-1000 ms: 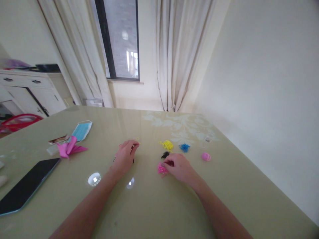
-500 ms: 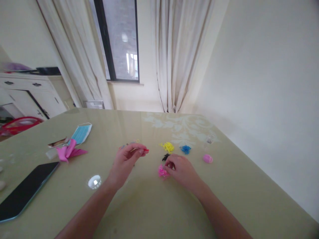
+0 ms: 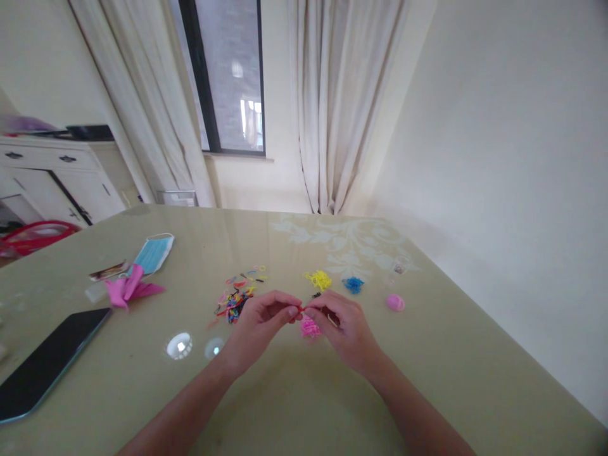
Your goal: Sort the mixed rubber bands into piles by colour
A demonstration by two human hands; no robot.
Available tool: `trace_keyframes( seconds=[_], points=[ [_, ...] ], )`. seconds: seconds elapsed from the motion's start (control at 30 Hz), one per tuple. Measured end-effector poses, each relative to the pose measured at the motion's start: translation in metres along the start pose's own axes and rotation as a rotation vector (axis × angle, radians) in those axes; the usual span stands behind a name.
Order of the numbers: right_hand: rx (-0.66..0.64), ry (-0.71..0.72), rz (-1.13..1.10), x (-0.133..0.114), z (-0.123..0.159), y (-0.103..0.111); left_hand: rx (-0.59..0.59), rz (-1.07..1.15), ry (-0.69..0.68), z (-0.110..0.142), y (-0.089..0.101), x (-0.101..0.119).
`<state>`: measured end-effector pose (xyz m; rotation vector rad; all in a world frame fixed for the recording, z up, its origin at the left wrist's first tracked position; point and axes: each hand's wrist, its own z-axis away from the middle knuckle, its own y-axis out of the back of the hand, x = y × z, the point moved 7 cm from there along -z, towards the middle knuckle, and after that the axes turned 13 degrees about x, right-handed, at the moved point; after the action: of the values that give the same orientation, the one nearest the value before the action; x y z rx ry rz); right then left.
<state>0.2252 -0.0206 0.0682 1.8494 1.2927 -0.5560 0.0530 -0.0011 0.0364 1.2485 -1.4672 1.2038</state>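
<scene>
A small red rubber band (image 3: 301, 309) is pinched between my two hands, whose fingertips nearly meet above the table. My left hand (image 3: 266, 323) has thumb and fingers closed on its left end. My right hand (image 3: 344, 326) is closed at the other end, partly hiding it. Just beneath the fingers lies a pile of pink rubber bands (image 3: 310, 327), with a black pile (image 3: 316, 295) mostly covered by my right hand. Behind are a yellow pile (image 3: 319, 280) and a blue pile (image 3: 353, 285). Left of my left hand sits a mixed-colour heap of bands (image 3: 235, 305).
A pink round object (image 3: 395, 303) and a small clear container (image 3: 399, 266) are at the right. On the left lie a dark phone or tablet (image 3: 52, 361), a pink folded paper piece (image 3: 130, 289), and a blue face mask (image 3: 154, 253). A wall borders the table's right side.
My left hand has moved right and down, carrying the red band, and uncovered the mixed heap. My right hand has left the pink pile and now meets the left at the band.
</scene>
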Motion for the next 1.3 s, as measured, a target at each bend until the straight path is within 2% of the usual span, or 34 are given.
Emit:
trace_keyframes(
  seconds=[0.2,0.33,0.53,0.67,0.73,0.8,0.9,1.0,1.13,1.3],
  points=[
    [-0.043,-0.235,-0.203,0.008,0.004,-0.005,-0.057,0.005,0.048,0.003,-0.003,0.003],
    [-0.072,-0.343,-0.314,0.014,0.008,-0.008,-0.063,0.013,0.071,0.005,-0.005,0.004],
    [-0.083,-0.369,-0.321,0.011,0.009,-0.010,-0.066,0.005,0.075,0.007,-0.007,0.002],
    [-0.098,-0.375,-0.295,0.017,0.005,-0.010,-0.077,-0.084,0.025,0.001,-0.004,-0.001],
    [-0.115,-0.361,-0.236,0.026,-0.001,-0.003,-0.038,-0.202,-0.052,-0.008,0.007,-0.004],
    [-0.139,-0.357,-0.144,0.042,-0.008,0.009,0.058,-0.413,-0.184,-0.021,0.025,-0.007],
    [-0.137,-0.391,0.058,0.077,-0.017,0.040,0.167,-0.981,-0.370,-0.035,0.051,-0.015],
    [-0.175,-0.435,0.194,0.108,-0.017,0.067,0.153,-1.354,-0.381,-0.043,0.068,-0.030],
    [-0.230,-0.473,0.246,0.130,-0.013,0.085,0.086,-1.481,-0.335,-0.046,0.075,-0.040],
    [-0.294,-0.474,0.284,0.132,-0.010,0.085,0.063,-1.507,-0.313,-0.051,0.077,-0.039]
  ],
)
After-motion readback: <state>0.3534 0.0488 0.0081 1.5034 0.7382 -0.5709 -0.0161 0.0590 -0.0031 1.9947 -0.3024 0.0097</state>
